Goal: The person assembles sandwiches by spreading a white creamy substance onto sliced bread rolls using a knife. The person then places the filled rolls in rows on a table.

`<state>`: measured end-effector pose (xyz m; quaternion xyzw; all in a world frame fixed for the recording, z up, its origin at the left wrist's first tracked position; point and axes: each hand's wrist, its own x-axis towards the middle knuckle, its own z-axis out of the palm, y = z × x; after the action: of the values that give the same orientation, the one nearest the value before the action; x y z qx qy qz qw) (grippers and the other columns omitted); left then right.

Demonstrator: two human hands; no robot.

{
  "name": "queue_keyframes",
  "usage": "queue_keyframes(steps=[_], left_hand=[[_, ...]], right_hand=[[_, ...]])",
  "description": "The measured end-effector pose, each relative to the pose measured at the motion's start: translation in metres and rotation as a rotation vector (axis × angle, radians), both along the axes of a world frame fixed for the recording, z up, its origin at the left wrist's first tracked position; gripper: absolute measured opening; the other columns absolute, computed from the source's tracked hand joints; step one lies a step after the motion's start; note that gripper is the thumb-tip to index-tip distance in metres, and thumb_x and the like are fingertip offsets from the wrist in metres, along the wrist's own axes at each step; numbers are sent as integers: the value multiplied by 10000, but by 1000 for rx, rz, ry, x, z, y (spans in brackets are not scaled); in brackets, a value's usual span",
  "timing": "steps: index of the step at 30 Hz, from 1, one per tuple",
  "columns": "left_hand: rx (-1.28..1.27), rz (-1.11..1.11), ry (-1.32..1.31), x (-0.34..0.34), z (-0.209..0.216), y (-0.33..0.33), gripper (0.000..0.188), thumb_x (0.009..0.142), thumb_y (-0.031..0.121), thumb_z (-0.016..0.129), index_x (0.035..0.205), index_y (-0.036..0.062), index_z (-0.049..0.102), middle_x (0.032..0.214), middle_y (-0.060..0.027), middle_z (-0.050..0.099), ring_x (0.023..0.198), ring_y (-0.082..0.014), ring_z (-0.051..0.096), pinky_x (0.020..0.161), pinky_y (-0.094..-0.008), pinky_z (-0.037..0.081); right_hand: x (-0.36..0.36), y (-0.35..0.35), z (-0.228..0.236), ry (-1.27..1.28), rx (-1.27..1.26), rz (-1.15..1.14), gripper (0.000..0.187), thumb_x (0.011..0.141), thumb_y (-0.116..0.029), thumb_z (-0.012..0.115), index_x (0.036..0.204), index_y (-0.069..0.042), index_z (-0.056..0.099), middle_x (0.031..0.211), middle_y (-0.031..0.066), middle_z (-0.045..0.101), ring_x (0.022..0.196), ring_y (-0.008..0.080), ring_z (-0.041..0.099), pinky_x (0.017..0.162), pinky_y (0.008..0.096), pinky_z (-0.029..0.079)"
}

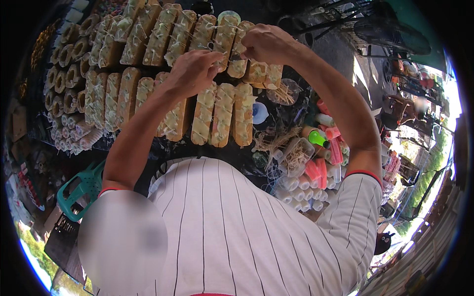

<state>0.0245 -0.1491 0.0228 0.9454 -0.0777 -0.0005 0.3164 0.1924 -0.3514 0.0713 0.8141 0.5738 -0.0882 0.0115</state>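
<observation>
Two rows of long tan blocks [223, 116], their tops streaked with pale, wax-like drips and thin strings, lie side by side on a dark table. My left hand [192, 73] is over the gap between the rows, thumb and fingers pinched together. Further right and a little farther away, my right hand [264, 44] is pinched too, beside the far row's tan block [224, 39]. A small dark bit shows below the right fingertips. What either pinch holds is too small to make out. My forearms hide parts of the near row.
Hollow tan tubes [60, 79] are stacked left. Right of the blocks are a tub of thin sticks [284, 92], a pale blue round container [259, 113], a box of strings [297, 157], a green bottle [318, 139] and white cylinders [301, 193]. A green chair [79, 190] stands lower left.
</observation>
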Motion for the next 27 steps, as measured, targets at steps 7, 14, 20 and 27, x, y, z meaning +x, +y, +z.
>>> queue_keyframes(steps=[7,14,20,27], left_hand=[[-36,48,43,-4,5,2,308,1004,186,700,1284,58,717,1106,-185,771,1050,-389,730,906,-505,578],[-36,-14,-7,7,5,-17,296,997,183,706,1253,34,723,1094,-170,764,998,-384,739,879,-499,583],[110,-95,-31,17,-3,-24,172,984,162,734,1094,30,723,922,-128,707,886,-351,724,761,-497,569],[221,-139,-162,3,4,-21,95,987,101,706,982,19,659,900,-122,661,839,-335,712,717,-478,551]], right_hand=[[-7,4,9,136,28,-42,294,936,-309,805,874,-25,756,869,123,734,829,314,752,758,425,599],[28,23,6,499,-137,-134,482,877,-340,878,689,10,606,578,73,569,564,211,651,507,394,497],[17,27,16,544,-261,-204,499,866,-371,883,735,29,616,654,90,609,601,210,682,508,359,533],[10,-32,3,521,18,-501,476,900,-448,851,988,8,746,834,107,701,766,202,706,678,400,551]])
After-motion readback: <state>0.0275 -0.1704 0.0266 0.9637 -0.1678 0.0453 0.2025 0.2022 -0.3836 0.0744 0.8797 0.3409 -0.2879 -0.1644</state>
